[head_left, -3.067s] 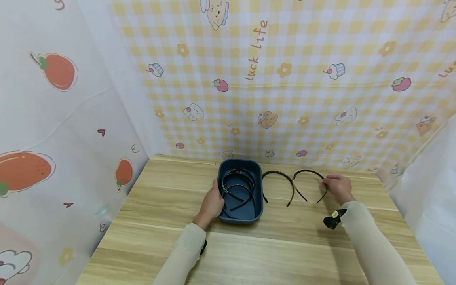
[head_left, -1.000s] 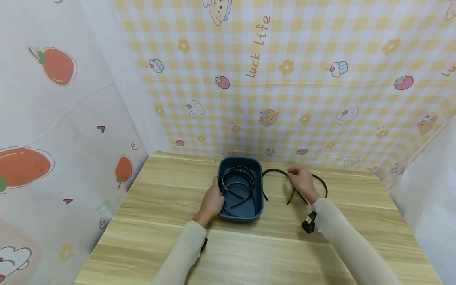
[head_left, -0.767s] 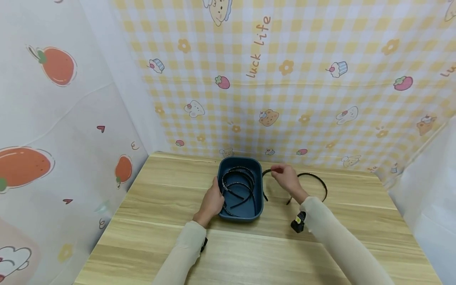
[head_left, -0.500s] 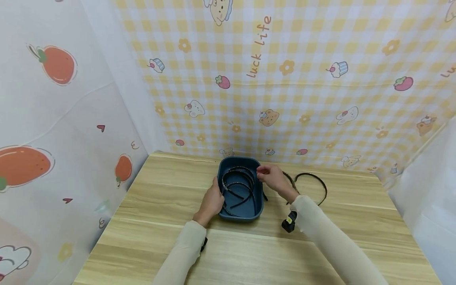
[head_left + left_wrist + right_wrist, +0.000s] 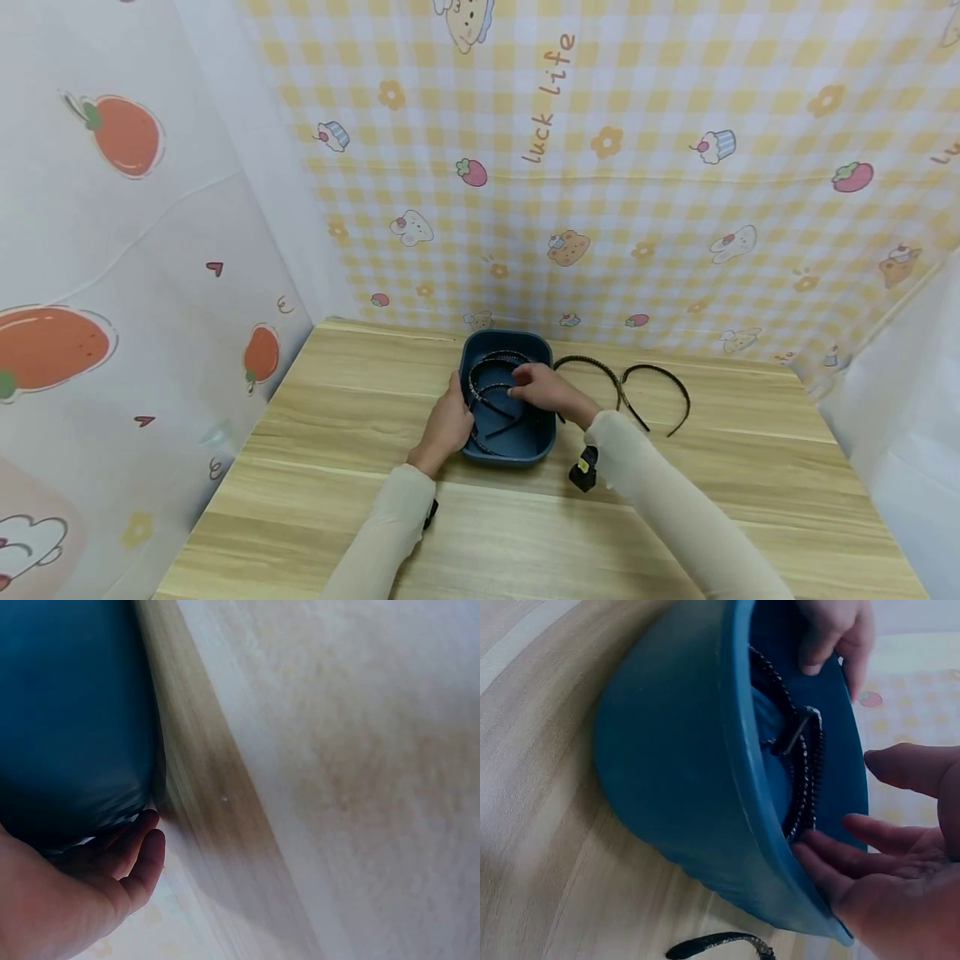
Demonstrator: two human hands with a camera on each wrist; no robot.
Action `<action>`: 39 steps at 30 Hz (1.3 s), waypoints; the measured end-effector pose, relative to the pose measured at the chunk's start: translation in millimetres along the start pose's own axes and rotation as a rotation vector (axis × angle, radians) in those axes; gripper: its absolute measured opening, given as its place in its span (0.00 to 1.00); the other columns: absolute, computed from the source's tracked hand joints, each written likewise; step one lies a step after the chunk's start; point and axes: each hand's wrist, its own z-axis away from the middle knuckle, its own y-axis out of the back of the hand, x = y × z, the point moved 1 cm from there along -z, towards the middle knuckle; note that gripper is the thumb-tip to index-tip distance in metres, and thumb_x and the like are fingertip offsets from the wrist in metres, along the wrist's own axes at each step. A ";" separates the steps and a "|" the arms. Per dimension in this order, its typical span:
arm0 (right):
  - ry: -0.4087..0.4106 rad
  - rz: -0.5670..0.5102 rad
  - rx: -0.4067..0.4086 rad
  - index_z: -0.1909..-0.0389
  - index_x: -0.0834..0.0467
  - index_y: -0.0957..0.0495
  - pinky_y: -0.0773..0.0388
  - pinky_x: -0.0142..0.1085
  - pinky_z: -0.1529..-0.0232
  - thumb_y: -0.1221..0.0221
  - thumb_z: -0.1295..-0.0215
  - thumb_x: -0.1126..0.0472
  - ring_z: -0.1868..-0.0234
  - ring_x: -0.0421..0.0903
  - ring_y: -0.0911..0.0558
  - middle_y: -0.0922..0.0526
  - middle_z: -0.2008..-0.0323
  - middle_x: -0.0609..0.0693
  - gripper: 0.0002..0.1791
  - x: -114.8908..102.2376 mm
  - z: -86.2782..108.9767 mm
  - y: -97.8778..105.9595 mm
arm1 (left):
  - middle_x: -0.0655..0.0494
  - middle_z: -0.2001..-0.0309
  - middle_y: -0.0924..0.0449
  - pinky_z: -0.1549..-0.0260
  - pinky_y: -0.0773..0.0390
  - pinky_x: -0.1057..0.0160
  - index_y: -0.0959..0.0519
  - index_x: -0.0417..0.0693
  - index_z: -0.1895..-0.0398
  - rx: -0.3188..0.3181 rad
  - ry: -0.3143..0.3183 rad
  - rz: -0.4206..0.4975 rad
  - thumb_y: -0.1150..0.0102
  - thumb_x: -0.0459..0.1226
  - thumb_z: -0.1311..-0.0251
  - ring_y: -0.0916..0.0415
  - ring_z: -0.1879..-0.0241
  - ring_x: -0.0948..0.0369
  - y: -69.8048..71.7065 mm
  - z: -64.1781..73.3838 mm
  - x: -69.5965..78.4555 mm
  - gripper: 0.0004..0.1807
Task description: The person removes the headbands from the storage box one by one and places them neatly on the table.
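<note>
A dark blue plastic bin (image 5: 510,461) stands on the table with several dark hair bands (image 5: 497,407) lying inside. My left hand (image 5: 448,421) grips its left wall; in the right wrist view that hand's thumb (image 5: 814,656) is inside the rim. The left wrist view shows fingers (image 5: 142,866) against the bin's outer side. Reaching over the right rim, my right hand (image 5: 547,390) is inside the bin, above the hair bands. In the right wrist view its thumb is spread from the extended fingers (image 5: 829,862), whose tips are right by the beaded bands (image 5: 806,776).
Right of the bin, two more hair bands lie on the wooden table (image 5: 480,533): a thicker twisted one (image 5: 588,359) close to the bin and a thinner one (image 5: 678,384) beside it. A yellow checked backdrop (image 5: 645,192) rises behind the table.
My right hand has travelled left from the far-right hair band, over both bands on the table, and into the bin. The left hand has stayed on the bin's wall.
</note>
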 end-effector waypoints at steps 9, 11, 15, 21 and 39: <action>-0.003 0.106 -0.011 0.36 0.67 0.29 0.25 0.49 0.43 0.40 0.32 0.61 0.42 0.57 0.21 0.20 0.44 0.63 0.26 -4.6 -3.8 -11.8 | 0.38 0.63 0.19 0.72 0.26 0.56 0.55 0.32 0.23 0.000 0.011 -0.012 0.57 0.28 0.33 0.24 0.74 0.55 0.6 -0.2 1.3 0.36; 0.004 0.117 -0.009 0.38 0.67 0.27 0.25 0.48 0.43 0.39 0.34 0.62 0.43 0.55 0.21 0.19 0.45 0.61 0.25 -6.2 -3.4 -11.3 | 0.35 0.58 0.19 0.69 0.24 0.55 0.55 0.32 0.23 0.002 0.009 -0.013 0.58 0.28 0.32 0.21 0.70 0.52 0.7 -0.5 1.3 0.36; 0.032 0.119 -0.013 0.43 0.67 0.22 0.24 0.46 0.44 0.37 0.36 0.65 0.46 0.53 0.19 0.17 0.49 0.58 0.21 -8.8 -1.3 -6.5 | 0.32 0.49 0.20 0.64 0.22 0.52 0.54 0.32 0.23 0.015 0.004 -0.013 0.58 0.28 0.33 0.19 0.64 0.50 0.4 -0.5 1.3 0.36; 0.085 0.078 -0.053 0.47 0.63 0.18 0.22 0.38 0.58 0.38 0.38 0.69 0.61 0.46 0.19 0.15 0.60 0.55 0.18 -10.2 4.7 3.1 | 0.33 0.52 0.20 0.62 0.21 0.51 0.53 0.31 0.23 0.019 -0.003 -0.013 0.57 0.28 0.33 0.19 0.63 0.49 0.6 -0.3 1.1 0.36; 0.174 0.087 0.045 0.52 0.62 0.16 0.22 0.35 0.68 0.35 0.38 0.67 0.72 0.41 0.20 0.16 0.69 0.51 0.13 -6.1 10.0 13.7 | 0.38 0.64 0.19 0.72 0.26 0.55 0.54 0.32 0.23 0.003 0.011 0.000 0.58 0.28 0.33 0.24 0.74 0.55 0.2 -0.4 0.9 0.36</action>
